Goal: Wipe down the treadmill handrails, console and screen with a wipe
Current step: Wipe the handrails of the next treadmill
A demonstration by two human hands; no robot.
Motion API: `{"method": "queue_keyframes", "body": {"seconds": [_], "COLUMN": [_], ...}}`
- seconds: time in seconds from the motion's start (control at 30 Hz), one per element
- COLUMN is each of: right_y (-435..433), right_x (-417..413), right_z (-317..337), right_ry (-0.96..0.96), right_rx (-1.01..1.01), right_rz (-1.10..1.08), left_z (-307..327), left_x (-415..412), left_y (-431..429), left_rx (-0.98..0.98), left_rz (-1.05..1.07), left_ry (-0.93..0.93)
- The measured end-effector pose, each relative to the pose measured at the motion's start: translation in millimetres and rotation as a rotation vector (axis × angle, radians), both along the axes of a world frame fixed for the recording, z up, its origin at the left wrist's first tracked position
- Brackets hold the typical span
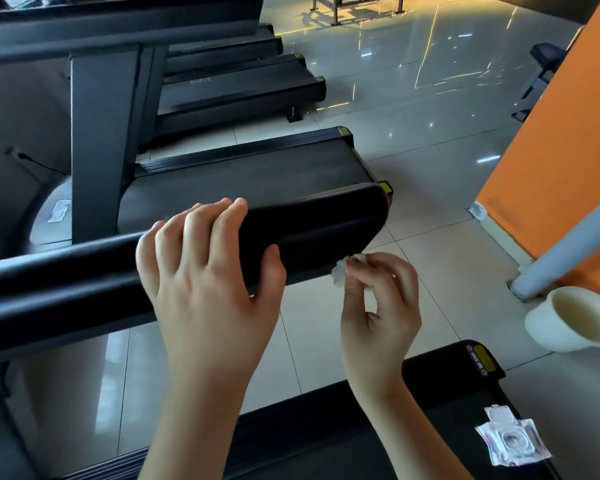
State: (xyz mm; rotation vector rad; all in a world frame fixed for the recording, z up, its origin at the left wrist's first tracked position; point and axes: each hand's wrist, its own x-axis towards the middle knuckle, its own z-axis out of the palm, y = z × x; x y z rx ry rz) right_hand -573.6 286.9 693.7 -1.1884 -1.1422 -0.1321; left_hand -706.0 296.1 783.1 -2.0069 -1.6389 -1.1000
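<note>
Midway along one black padded handrail [66, 289], a person's left hand [201, 278] lay over the top, four fingers curled across the far side and the thumb pressed to the near face, gripping the rail near its rounded end. Behind it, one dark upright post [101, 140] rose from the neighbouring treadmill deck [257, 174], and more decks receded beyond, overlapping too much to count exactly. Just right of the rail's end, one small crumpled white wipe [340, 271] was pinched between the thumb and fingertips of the right hand [378, 306]; whether it touched the rail could not be told. Lower right, one wipe packet [510, 441], its round lid flipped open, lay on the near treadmill deck [447, 382]. Farther right, one white cup-shaped container [575, 320] stood on the tiled floor [430, 161] beside one grey pipe [575, 244] slanting up past one orange wall [551, 150].
</note>
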Motion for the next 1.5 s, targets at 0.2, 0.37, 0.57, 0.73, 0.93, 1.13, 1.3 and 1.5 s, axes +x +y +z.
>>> {"method": "queue_keyframes", "body": {"seconds": [0.2,0.37,0.57,0.73,0.93,1.13,1.3,1.5], "right_y": [3.2,8.1,18.2,30.6,46.2,56.8,66.9,74.3], "right_x": [4.5,9.4,28.6,52.8,69.0,80.3,88.7,99.8], "right_z": [23.9,43.2,74.7,96.8,116.9,128.8,135.5,154.1], "right_ry": [0.083,0.094,-0.015,-0.101,-0.087,-0.096,-0.168,-0.188], "right_rx": [0.062,0.056,-0.080,-0.281,-0.477,-0.629,-0.735,-0.852], "right_rz": [-0.035,-0.057,-0.039,0.148,0.390,0.586,0.714,0.851], "left_z": [-2.8,-5.1,-6.5,-4.9,-1.8,6.9,20.1,22.7], "left_x": [0.8,2.0,3.8,5.9,7.3,17.8,37.0,78.5], "left_y": [1.9,2.9,3.4,3.4,0.9,-3.8,-11.6,-14.1], "left_rx": [0.016,0.025,0.032,0.016,-0.028,-0.155,-0.287,-0.366], "left_rz": [0.001,0.006,0.023,0.036,0.060,0.142,0.289,0.428], "left_ry": [0.001,-0.001,0.013,0.004,0.022,0.007,0.011,0.086]}}
